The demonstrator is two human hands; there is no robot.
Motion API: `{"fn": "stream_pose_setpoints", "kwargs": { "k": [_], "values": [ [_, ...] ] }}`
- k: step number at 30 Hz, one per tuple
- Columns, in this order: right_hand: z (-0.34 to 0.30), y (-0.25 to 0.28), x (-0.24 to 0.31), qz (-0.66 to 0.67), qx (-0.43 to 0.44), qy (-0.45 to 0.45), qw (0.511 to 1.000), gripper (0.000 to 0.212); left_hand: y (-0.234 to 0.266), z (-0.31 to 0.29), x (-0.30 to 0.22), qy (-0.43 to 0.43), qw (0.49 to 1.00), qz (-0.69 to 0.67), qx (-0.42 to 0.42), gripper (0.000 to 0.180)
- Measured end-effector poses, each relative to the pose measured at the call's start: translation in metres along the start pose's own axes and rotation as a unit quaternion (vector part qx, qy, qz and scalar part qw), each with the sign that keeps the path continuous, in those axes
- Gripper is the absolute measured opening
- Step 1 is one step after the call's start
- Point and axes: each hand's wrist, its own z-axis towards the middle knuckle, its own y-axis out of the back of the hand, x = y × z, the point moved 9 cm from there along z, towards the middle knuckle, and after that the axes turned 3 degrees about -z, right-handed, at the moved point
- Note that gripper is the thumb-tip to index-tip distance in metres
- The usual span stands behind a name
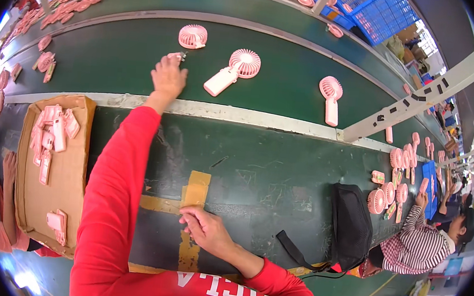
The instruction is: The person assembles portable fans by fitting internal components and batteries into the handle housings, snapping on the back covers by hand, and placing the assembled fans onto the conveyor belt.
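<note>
My left hand [168, 80] reaches across the green conveyor belt [275, 95], its fingers spread. The fingertips are at a small pink part with a bit of metal or wire [177, 56]; whether they grip it I cannot tell. Just beyond lies a round pink fan head [192, 36]. To its right is a pink handheld fan [232, 73] with a pale handle, and farther right a second handheld fan [330, 100]. Low over the dark worktable, my right hand [207, 233] is closed in a pinch. A thin, rod-like tool [171, 204] sticks out leftward from its fingers.
A cardboard tray [81, 151] with pink casings stands left of my arm. A black bag [351, 225] with a strap lies at right, near several pink fans [389, 195]. A white metal post [410, 98] crosses the belt's edge. Co-workers sit at both sides.
</note>
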Motion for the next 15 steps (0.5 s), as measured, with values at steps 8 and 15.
{"fn": "stream_pose_setpoints", "kwargs": {
  "k": [8, 15],
  "values": [
    [-0.005, -0.001, 0.0, 0.025, 0.021, -0.037, 0.999, 0.019, 0.056, -0.013, 0.0, -0.049, 0.967, -0.25, 0.003, 0.029],
    [-0.032, 0.041, 0.142, 0.345, 0.054, 0.167, 0.922, 0.03, 0.153, -0.101, -0.04, -0.051, 0.906, -0.418, 0.038, 0.028]
  ]
}}
